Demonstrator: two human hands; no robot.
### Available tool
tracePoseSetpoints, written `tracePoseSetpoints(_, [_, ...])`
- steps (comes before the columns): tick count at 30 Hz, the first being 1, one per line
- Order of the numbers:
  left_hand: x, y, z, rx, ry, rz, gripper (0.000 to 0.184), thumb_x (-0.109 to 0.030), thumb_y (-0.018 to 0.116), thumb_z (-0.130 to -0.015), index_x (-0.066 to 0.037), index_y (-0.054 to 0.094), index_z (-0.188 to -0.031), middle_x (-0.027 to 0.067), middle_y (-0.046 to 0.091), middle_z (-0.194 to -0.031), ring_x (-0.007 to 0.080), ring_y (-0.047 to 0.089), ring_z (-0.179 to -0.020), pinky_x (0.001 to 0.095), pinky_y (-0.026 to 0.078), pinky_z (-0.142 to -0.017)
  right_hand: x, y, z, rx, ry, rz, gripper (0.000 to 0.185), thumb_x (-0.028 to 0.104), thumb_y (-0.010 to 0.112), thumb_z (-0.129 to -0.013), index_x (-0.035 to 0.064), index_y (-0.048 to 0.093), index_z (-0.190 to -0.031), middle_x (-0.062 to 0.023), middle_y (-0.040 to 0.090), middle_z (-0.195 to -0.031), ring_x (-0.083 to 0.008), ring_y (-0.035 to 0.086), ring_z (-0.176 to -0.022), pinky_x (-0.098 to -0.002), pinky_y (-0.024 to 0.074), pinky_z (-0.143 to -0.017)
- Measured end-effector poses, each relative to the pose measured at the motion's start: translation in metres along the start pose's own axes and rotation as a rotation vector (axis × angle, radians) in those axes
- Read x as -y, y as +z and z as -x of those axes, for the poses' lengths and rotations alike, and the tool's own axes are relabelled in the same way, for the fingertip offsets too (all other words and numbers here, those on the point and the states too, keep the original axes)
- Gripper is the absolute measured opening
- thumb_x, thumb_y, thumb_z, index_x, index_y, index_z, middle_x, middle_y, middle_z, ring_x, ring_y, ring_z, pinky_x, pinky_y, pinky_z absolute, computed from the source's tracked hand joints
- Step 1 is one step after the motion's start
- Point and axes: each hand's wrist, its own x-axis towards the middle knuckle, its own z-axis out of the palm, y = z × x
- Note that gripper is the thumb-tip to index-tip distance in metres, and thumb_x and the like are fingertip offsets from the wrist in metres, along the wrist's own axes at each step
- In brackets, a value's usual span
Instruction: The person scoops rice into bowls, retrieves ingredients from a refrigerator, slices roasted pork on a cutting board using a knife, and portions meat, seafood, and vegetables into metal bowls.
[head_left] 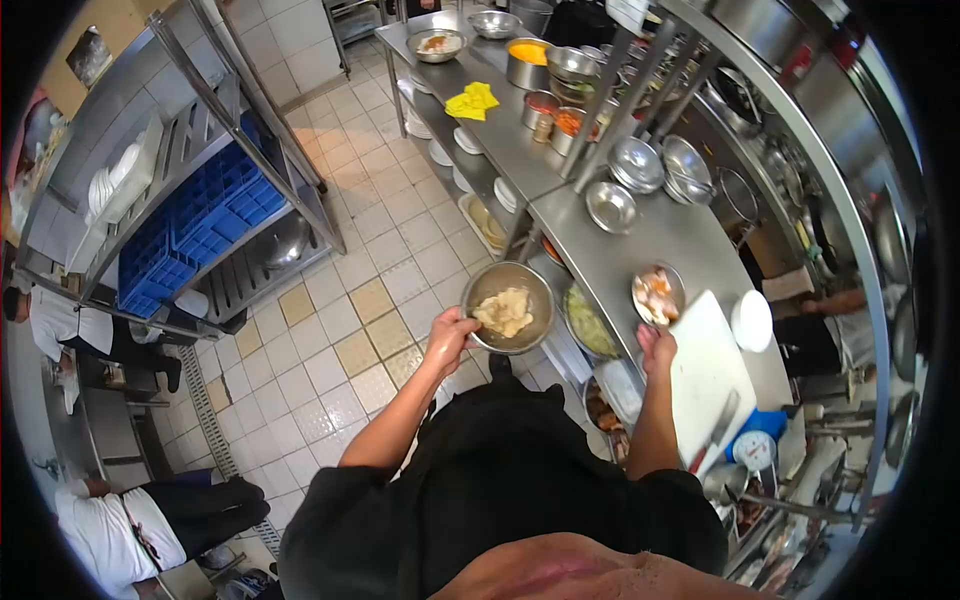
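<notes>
My left hand [452, 338] grips the rim of a round metal mixing bowl [540, 325], thumb on the inner side. Inside lies a lump of pale, wet-looking food pieces [505, 312]. The bowl is held over the floor, just left of the steel counter. My right hand [658, 350] is at the near rim of a smaller metal bowl [681, 284] at the counter and appears to hold it; the fingertips are partly hidden. That bowl contains pale and orange food pieces [656, 296]. Right beside it lies a white cutting board [708, 370].
A knife [720, 425] rests on the board, near a blue scale [757, 448] and a white container [751, 321]. Metal bowls [612, 207] and a yellow cloth [472, 101] are on the counter [585, 260]. Blue crates [205, 215] fill a left rack. Other people [120, 530] stand at left.
</notes>
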Motion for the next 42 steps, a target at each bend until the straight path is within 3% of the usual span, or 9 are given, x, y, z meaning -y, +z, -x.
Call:
tracePoseSetpoints(7, [-0.065, -0.130, -0.098, -0.258, 0.066, 0.135, 0.008, 0.001, 0.060, -0.078, -0.006, 0.057, -0.082, 0.0051, 0.062, -0.079, 0.0132, 0.060, -0.064, 0.0278, 0.056, -0.055, -0.006, 0.031, -0.027, -0.189, -0.029, -0.031, 0.018, 0.015, 0.058, -0.088, 0.0000, 0.055, -0.097, -0.0106, 0.059, -0.086, -0.0207, 0.062, -0.065, -0.0339, 0.0581, -0.059])
tracePoseSetpoints(11, [-0.117, -0.190, -0.139, -0.395, 0.099, 0.153, 0.012, 0.000, 0.057, -0.076, -0.002, 0.058, -0.088, 0.0113, 0.066, -0.085, 0.0198, 0.066, -0.072, 0.0377, 0.059, -0.064, 0.003, 0.071, -0.017, -0.167, 0.053, 0.019, 0.015, 0.010, 0.055, -0.085, 0.0081, 0.058, -0.099, -0.0047, 0.060, -0.082, -0.0168, 0.057, -0.058, -0.0280, 0.0515, -0.050])
tracePoseSetpoints(16, [-0.167, -0.257, -0.214, -0.530, 0.145, 0.237, 0.011, 0.003, 0.055, -0.078, -0.007, 0.055, -0.083, 0.0094, 0.066, -0.082, 0.0177, 0.065, -0.064, 0.0317, 0.059, -0.053, -0.012, 0.153, -0.003, -0.043, 0.053, 0.081, 0.020, 0.008, 0.054, -0.075, 0.0100, 0.056, -0.095, -0.0036, 0.059, -0.081, -0.0185, 0.058, -0.058, -0.0323, 0.0504, -0.048])
tracePoseSetpoints(25, [-0.291, -0.317, -0.451, -0.451, 0.113, 0.229, 0.005, -0.003, 0.059, -0.078, -0.007, 0.055, -0.078, 0.0027, 0.059, -0.078, 0.0145, 0.060, -0.065, 0.0328, 0.057, -0.057, -0.013, 0.436, 0.006, 0.270, 0.228, 0.145, 0.031, 0.008, 0.054, -0.070, -0.0009, 0.055, -0.099, -0.0132, 0.064, -0.087, -0.0232, 0.064, -0.061, -0.0363, 0.0568, -0.052])
tracePoseSetpoints(27, [-0.324, -0.327, -0.510, -0.410, 0.092, 0.228, 0.006, -0.004, 0.058, -0.077, -0.007, 0.054, -0.080, 0.0015, 0.053, -0.074, 0.0122, 0.054, -0.060, 0.0270, 0.051, -0.049, -0.020, 0.509, 0.005, 0.297, 0.227, 0.136, 0.032, 0.007, 0.054, -0.070, -0.0014, 0.056, -0.100, -0.0138, 0.064, -0.089, -0.0234, 0.065, -0.065, -0.0373, 0.0576, -0.053])
tracePoseSetpoints(31, [-0.426, -0.329, -0.602, -0.204, 0.120, 0.108, 0.006, -0.003, 0.057, -0.077, -0.005, 0.053, -0.082, 0.0005, 0.050, -0.068, 0.0099, 0.047, -0.054, 0.0250, 0.043, -0.043, -0.025, 0.647, -0.010, 0.256, 0.161, 0.277, 0.031, 0.012, 0.051, -0.078, 0.0007, 0.057, -0.106, -0.0077, 0.062, -0.088, -0.0191, 0.062, -0.073, -0.0355, 0.0548, -0.061])
tracePoseSetpoints(35, [-0.508, -0.327, -0.692, -0.212, 0.143, 0.158, 0.009, -0.001, 0.055, -0.080, -0.004, 0.055, -0.088, 0.0008, 0.053, -0.071, 0.0084, 0.047, -0.053, 0.0258, 0.049, -0.048, -0.022, 0.780, -0.042, 0.400, 0.185, 0.268, 0.034, 0.004, 0.051, -0.078, -0.0041, 0.053, -0.112, -0.0129, 0.063, -0.097, -0.0209, 0.066, -0.071, -0.0327, 0.0596, -0.057])
tracePoseSetpoints(40, [-0.556, -0.395, -0.797, -0.219, 0.157, 0.215, 0.019, -0.002, 0.055, -0.080, -0.001, 0.055, -0.099, 0.0106, 0.064, -0.090, 0.0242, 0.065, -0.078, 0.0385, 0.057, -0.067, -0.041, 0.966, -0.106, 0.499, 0.213, 0.408, 0.024, 0.007, 0.053, -0.077, -0.0026, 0.056, -0.099, -0.0134, 0.065, -0.082, -0.0228, 0.067, -0.063, -0.0340, 0.0596, -0.056])
tracePoseSetpoints(42, [-0.571, -0.428, -0.830, -0.265, 0.140, 0.234, 0.019, -0.002, 0.055, -0.080, -0.001, 0.055, -0.099, 0.0108, 0.064, -0.090, 0.0244, 0.065, -0.078, 0.0394, 0.057, -0.068, -0.051, 1.048, -0.137, 0.585, 0.237, 0.424, 0.025, 0.007, 0.053, -0.076, -0.0035, 0.055, -0.099, -0.0132, 0.065, -0.083, -0.0226, 0.067, -0.064, -0.0340, 0.0592, -0.055])
